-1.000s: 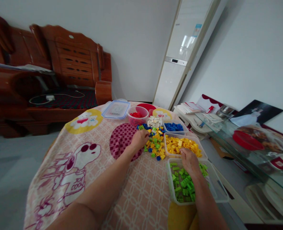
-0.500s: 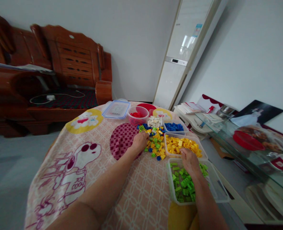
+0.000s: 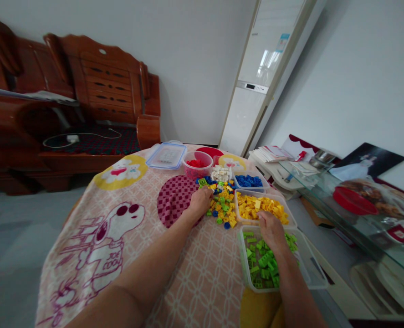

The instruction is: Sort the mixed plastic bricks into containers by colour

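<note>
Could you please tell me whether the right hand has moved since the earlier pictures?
No, the right hand shows no visible shift against the box of yellow bricks.

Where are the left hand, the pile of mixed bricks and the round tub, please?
Left hand [image 3: 201, 201]: head view, on the back of the hand.
Pile of mixed bricks [image 3: 225, 200]: head view, near its middle.
Round tub [image 3: 197, 173]: head view, on its front wall.
</note>
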### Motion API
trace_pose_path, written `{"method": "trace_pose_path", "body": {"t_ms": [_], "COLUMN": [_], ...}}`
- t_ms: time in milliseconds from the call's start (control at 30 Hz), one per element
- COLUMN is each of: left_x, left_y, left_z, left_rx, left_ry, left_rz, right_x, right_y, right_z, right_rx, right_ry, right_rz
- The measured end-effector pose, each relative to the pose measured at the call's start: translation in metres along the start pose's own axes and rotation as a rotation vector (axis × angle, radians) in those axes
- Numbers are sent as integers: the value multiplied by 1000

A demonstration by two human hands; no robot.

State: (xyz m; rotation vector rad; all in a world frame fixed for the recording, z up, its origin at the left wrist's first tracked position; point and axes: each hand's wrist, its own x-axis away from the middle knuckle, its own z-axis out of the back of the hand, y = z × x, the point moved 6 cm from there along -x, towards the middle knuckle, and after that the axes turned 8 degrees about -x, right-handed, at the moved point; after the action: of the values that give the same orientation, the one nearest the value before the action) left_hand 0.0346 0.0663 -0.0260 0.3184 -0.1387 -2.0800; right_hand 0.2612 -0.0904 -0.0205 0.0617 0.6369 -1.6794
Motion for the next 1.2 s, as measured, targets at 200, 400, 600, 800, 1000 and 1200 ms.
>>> {"method": "trace_pose_path", "body": {"t_ms": [200, 400, 600, 800, 1000, 1200], "left_x": [0, 0, 12, 28, 30, 34], "left_y": [2, 12, 50, 85, 86, 93], "left_z": [7, 14, 16, 8, 10, 9], "left_rx": [143, 432, 632, 551, 508, 506], "left_ry": [89, 192, 188, 130, 76, 63], "left_rz": [-22, -82, -235, -421, -416, -467], "right_x": [0, -1, -1, 0, 1, 1], "right_y": [1, 2, 0, -2, -4, -1], "right_z": [-1, 0, 1, 2, 2, 0], "right_rx": [-2, 2, 10, 14, 6, -2], "right_ry": [-3, -15, 0, -15, 11, -4], "right_rz": [1, -21, -11, -10, 10, 7]}}
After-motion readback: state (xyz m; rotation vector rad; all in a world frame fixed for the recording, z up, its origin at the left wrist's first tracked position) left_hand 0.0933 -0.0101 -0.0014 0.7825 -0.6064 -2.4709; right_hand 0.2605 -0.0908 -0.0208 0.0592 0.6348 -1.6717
